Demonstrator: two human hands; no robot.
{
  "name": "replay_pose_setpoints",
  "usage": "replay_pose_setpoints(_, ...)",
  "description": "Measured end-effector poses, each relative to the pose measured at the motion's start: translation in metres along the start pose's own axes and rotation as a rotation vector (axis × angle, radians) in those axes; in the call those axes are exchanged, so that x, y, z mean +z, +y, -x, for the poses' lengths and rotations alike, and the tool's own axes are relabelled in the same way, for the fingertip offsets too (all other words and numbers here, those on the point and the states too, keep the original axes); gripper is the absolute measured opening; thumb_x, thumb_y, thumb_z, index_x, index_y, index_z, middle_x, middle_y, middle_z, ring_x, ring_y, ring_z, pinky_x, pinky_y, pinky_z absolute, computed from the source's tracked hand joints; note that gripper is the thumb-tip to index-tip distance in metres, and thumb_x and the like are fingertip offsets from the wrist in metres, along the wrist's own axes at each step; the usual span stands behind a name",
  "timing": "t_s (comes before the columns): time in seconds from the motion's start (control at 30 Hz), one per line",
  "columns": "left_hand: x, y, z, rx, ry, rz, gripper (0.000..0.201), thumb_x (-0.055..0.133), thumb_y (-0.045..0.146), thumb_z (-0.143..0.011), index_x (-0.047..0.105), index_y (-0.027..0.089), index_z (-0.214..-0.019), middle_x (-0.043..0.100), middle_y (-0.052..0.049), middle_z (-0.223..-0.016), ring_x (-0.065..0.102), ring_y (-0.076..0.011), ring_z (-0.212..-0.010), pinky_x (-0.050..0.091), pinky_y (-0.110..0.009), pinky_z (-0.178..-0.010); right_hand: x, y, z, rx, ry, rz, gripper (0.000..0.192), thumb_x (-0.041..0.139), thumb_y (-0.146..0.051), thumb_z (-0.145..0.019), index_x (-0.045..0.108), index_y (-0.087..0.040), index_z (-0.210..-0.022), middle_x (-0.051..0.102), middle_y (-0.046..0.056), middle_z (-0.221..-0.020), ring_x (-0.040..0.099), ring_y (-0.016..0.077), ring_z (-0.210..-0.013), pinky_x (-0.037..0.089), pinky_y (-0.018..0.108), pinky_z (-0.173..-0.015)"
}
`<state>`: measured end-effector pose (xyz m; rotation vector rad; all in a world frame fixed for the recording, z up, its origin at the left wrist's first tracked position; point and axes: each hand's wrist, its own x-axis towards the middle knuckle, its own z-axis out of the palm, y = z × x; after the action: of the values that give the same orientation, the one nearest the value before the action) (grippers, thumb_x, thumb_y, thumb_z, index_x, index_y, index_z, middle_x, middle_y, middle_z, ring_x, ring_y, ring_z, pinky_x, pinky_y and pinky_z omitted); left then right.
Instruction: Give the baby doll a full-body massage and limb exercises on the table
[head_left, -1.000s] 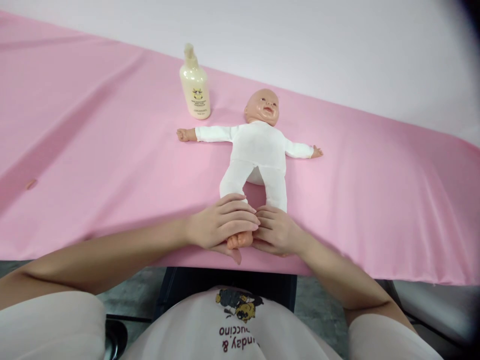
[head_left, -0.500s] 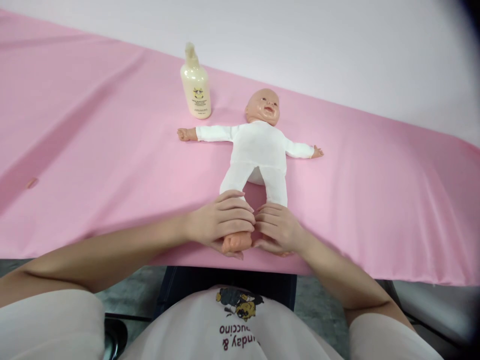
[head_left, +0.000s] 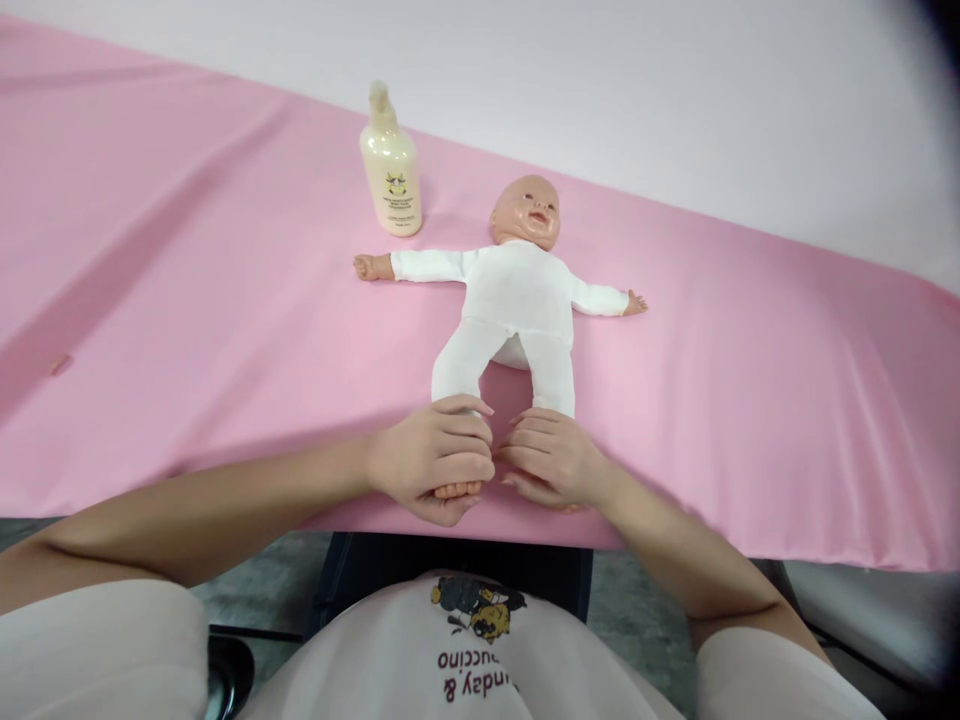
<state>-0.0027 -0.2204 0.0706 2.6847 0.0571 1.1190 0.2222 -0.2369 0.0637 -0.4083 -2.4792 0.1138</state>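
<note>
- Doll [head_left: 517, 295]: lies face up on the pink tabletop [head_left: 187, 300], arms spread to both sides, head toward the far edge, feet at the near edge in front of the person.
- Left hand [head_left: 431, 460]: fingers [head_left: 457, 440] curled closed around the foot of the doll's leg [head_left: 454, 365] on that side; only the toes [head_left: 457, 490] show below the palm.
- Right hand [head_left: 551, 460]: laid over the other foot, fingers bent and close together; the foot itself is hidden, so whether it is gripped or merely covered cannot be told.
- Change over the last 1 s: the held leg has swung outward to the person's left and the foot, earlier showing between the 2 hands, is now mostly enclosed by the left hand; the hands, formerly touching, stand slightly apart.
- Reading: the leg is judged to be under active handling, with the legs being spread, while the torso stays put.
- Lotion bottle [head_left: 390, 170]: upright with pump top, near the doll's outstretched arm, well apart from both hands.
</note>
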Motion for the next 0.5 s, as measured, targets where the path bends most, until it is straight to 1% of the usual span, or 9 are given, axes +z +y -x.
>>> replay_pose_setpoints(0.03,-0.0005,-0.0011,0.0002,0.015,-0.003,0.003,0.006,0.052,0.027,-0.084,0.053,0.022,-0.086,0.066,0.0,-0.068,0.066,-0.0172,-0.071,0.052,-0.04,-0.092,0.0002,-0.0001,0.0,-0.008,-0.008,-0.005,0.013,0.055,-0.025,-0.093,0.064,-0.016,-0.09,0.07,0.004,-0.076,0.06,0.0166,-0.075,0.052,0.033,-0.076)
replay_pose_setpoints(0.1,-0.0016,-0.0034,0.0007,0.033,-0.004,0.015,0.015,0.049,0.034,-0.091,0.054,0.021,-0.087,0.067,-0.002,-0.071,0.066,-0.0179,-0.074,0.053,-0.04,-0.092,0.0009,-0.0004,0.0004,-0.021,-0.065,-0.022,0.014,0.056,-0.027,-0.094,0.064,-0.016,-0.091,0.07,0.004,-0.078,0.06,0.0171,-0.076,0.051,0.033,-0.076)
replay_pose_setpoints(0.2,-0.0027,-0.005,0.0007,0.048,0.017,0.052,0.024,0.045,0.04,-0.097,0.056,0.02,-0.092,0.07,-0.005,-0.078,0.068,-0.0183,-0.08,0.053,-0.04,-0.094,0.0022,-0.0008,0.0017,-0.023,-0.251,-0.054,0.02,0.054,-0.034,-0.095,0.065,-0.018,-0.094,0.069,0.004,-0.081,0.059,0.0178,-0.078,0.049,0.035,-0.077)
replay_pose_setpoints(0.27,-0.0027,-0.0044,-0.0005,0.091,0.042,0.068,0.021,0.048,0.04,-0.097,0.058,0.021,-0.097,0.071,-0.005,-0.083,0.069,-0.0175,-0.082,0.055,-0.038,-0.093,0.0026,-0.001,0.0023,-0.014,-0.357,-0.076,0.022,0.052,-0.036,-0.096,0.065,-0.019,-0.094,0.068,0.004,-0.082,0.058,0.0185,-0.08,0.048,0.036,-0.079)
replay_pose_setpoints(0.3,-0.0024,-0.0038,-0.0014,0.118,0.051,0.065,0.019,0.052,0.039,-0.097,0.058,0.022,-0.1,0.072,-0.005,-0.085,0.07,-0.0171,-0.084,0.056,-0.037,-0.093,0.0026,-0.0012,0.0025,-0.012,-0.382,-0.088,0.022,0.051,-0.036,-0.096,0.065,-0.019,-0.094,0.068,0.005,-0.084,0.058,0.019,-0.082,0.047,0.037,-0.08)
replay_pose_setpoints(0.37,-0.0013,-0.0027,-0.0034,0.168,0.064,0.041,0.016,0.059,0.037,-0.094,0.059,0.023,-0.101,0.072,-0.005,-0.088,0.07,-0.016,-0.086,0.058,-0.034,-0.093,0.0025,-0.0014,0.0024,-0.019,-0.385,-0.109,0.022,0.051,-0.036,-0.096,0.066,-0.019,-0.096,0.069,0.006,-0.09,0.059,0.0203,-0.088,0.048,0.038,-0.084)
replay_pose_setpoints(0.43,0.0003,-0.0028,-0.0047,0.199,0.082,0.012,0.018,0.065,0.037,-0.09,0.06,0.022,-0.1,0.072,-0.005,-0.088,0.07,-0.0158,-0.087,0.059,-0.033,-0.093,0.0029,-0.0017,0.0023,-0.035,-0.35,-0.115,0.022,0.051,-0.035,-0.095,0.066,-0.019,-0.099,0.07,0.007,-0.096,0.059,0.0215,-0.095,0.048,0.039,-0.087)
replay_pose_setpoints(0.5,0.0017,-0.0044,-0.0046,0.217,0.106,-0.019,0.022,0.068,0.038,-0.088,0.06,0.02,-0.098,0.072,-0.005,-0.086,0.07,-0.0162,-0.086,0.059,-0.033,-0.091,0.0042,-0.0019,0.0028,-0.049,-0.307,-0.103,0.021,0.052,-0.035,-0.095,0.066,-0.019,-0.098,0.069,0.007,-0.099,0.059,0.0222,-0.098,0.049,0.04,-0.088)
